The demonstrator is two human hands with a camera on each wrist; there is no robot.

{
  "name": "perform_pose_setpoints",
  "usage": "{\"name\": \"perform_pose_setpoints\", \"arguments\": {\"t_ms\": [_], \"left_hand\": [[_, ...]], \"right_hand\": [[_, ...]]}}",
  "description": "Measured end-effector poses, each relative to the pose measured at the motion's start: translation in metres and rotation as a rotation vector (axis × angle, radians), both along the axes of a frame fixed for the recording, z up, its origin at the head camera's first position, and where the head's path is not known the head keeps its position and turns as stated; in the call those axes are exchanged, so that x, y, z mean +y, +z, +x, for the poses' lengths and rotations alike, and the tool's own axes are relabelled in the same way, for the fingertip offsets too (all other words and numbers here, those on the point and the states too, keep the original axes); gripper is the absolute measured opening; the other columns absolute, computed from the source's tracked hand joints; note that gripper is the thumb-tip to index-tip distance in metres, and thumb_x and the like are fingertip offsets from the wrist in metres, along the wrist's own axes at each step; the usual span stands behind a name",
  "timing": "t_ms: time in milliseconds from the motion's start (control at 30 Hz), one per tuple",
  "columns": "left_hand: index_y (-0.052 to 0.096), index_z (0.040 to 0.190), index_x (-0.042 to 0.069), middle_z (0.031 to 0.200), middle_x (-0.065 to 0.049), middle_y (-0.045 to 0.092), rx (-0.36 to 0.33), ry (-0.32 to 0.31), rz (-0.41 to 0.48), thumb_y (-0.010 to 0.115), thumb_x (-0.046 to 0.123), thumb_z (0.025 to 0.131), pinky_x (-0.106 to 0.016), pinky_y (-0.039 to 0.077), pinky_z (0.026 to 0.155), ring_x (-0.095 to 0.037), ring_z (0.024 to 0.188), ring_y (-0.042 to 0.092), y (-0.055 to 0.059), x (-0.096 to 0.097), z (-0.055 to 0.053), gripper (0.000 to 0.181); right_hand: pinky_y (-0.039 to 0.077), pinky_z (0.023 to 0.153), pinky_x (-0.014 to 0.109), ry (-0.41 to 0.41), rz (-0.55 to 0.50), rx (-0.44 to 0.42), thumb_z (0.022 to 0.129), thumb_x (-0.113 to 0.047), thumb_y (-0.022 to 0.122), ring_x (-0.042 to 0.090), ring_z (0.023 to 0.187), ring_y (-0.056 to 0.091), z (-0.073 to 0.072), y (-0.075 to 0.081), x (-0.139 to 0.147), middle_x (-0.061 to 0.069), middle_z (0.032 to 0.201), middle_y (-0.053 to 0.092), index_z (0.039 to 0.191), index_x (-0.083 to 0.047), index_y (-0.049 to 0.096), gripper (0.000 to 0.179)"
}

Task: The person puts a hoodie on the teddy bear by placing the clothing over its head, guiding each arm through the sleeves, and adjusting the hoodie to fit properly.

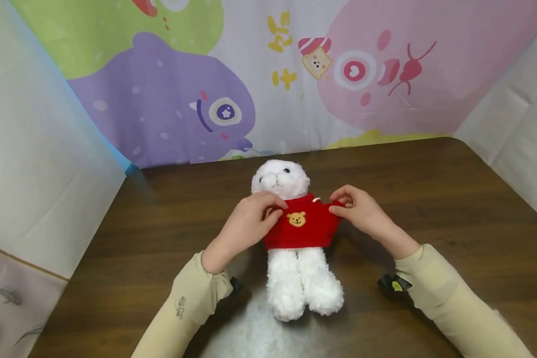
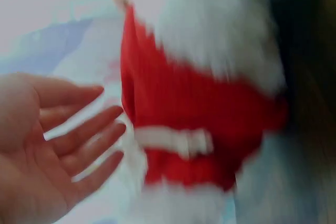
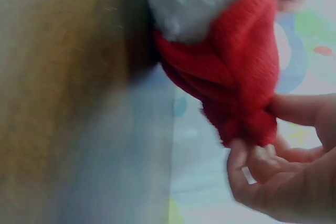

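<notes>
A white plush toy [image 1: 281, 178] lies face up on the table, its fluffy legs [image 1: 302, 286] toward me. It wears a red sweater [image 1: 311, 228] with a bear-face patch [image 1: 296, 219] on the chest. My right hand [image 1: 362, 211] pinches the end of the sleeve [image 3: 252, 127] between thumb and fingers, drawing it out to the side. Over the sweater's other shoulder is my left hand [image 1: 250, 221]. In the left wrist view its fingers [image 2: 94, 135] are extended, beside the red cloth. A white strip [image 2: 173, 141] crosses the sweater there. The toy's arms are hidden in the head view.
The brown wooden table [image 1: 183, 209] extends around the toy. Behind it hangs a cartoon-printed curtain [image 1: 268, 99]; pale panels [image 1: 40, 124] stand at both sides. Dark wrist devices [image 1: 393, 284] sit at my cuffs. Both wrist views are partly blurred.
</notes>
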State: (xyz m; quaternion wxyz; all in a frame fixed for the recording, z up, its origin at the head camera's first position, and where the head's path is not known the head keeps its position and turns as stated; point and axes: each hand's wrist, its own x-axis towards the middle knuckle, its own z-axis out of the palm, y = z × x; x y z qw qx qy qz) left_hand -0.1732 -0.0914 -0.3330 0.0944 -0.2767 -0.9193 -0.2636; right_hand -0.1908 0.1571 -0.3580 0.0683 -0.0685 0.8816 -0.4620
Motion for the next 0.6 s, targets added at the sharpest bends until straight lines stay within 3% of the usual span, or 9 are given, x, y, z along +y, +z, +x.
{"name": "perform_pose_setpoints", "arguments": {"t_ms": [133, 233, 300, 433, 600], "left_hand": [[0.065, 0.098, 0.014, 0.108, -0.001, 0.061, 0.116, -0.16, -0.122, 0.063, 0.019, 0.084, -0.029, 0.044, 0.09, -0.015, 0.101, 0.054, -0.002, 0.026, 0.002, 0.015], [0.064, 0.103, 0.015, 0.113, 0.0, 0.06, 0.103, -0.196, -0.195, 0.064, 0.026, 0.084, -0.029, 0.043, 0.093, -0.015, 0.104, 0.054, -0.007, 0.04, 0.002, 0.022], [0.063, 0.106, 0.016, 0.113, 0.001, 0.06, 0.054, -0.184, -0.202, 0.065, 0.028, 0.083, -0.029, 0.043, 0.093, -0.014, 0.104, 0.054, -0.009, 0.046, 0.003, 0.026], [0.058, 0.117, 0.011, 0.114, -0.002, 0.06, -0.006, -0.086, -0.161, 0.069, 0.025, 0.079, -0.031, 0.045, 0.091, -0.017, 0.103, 0.056, -0.014, 0.049, 0.001, 0.041], [0.061, 0.11, 0.009, 0.107, -0.004, 0.062, 0.013, 0.03, -0.084, 0.072, 0.022, 0.076, -0.032, 0.047, 0.084, -0.019, 0.094, 0.058, -0.019, 0.051, -0.006, 0.038]], "right_hand": [[0.052, 0.076, 0.035, -0.033, -0.034, 0.079, 0.087, -0.012, 0.06, 0.027, 0.086, 0.056, -0.001, -0.008, -0.005, 0.017, 0.105, 0.058, 0.108, -0.003, 0.054, 0.024], [0.052, 0.078, 0.037, -0.048, -0.068, 0.122, 0.087, -0.012, 0.06, 0.027, 0.088, 0.057, -0.001, -0.014, -0.007, 0.016, 0.105, 0.06, 0.105, -0.004, 0.056, 0.02], [0.052, 0.078, 0.036, -0.04, -0.093, 0.137, 0.087, -0.012, 0.06, 0.026, 0.089, 0.059, 0.0, -0.015, -0.009, 0.015, 0.105, 0.061, 0.104, -0.004, 0.057, 0.019], [0.052, 0.074, 0.03, -0.001, -0.195, 0.134, 0.091, -0.008, 0.052, 0.025, 0.086, 0.059, 0.001, -0.015, -0.01, 0.018, 0.106, 0.061, 0.108, 0.0, 0.059, 0.02], [0.051, 0.071, 0.026, 0.018, -0.344, 0.047, 0.09, -0.001, 0.046, 0.02, 0.084, 0.059, 0.001, -0.011, -0.007, 0.022, 0.104, 0.061, 0.111, 0.005, 0.055, 0.023]]}}
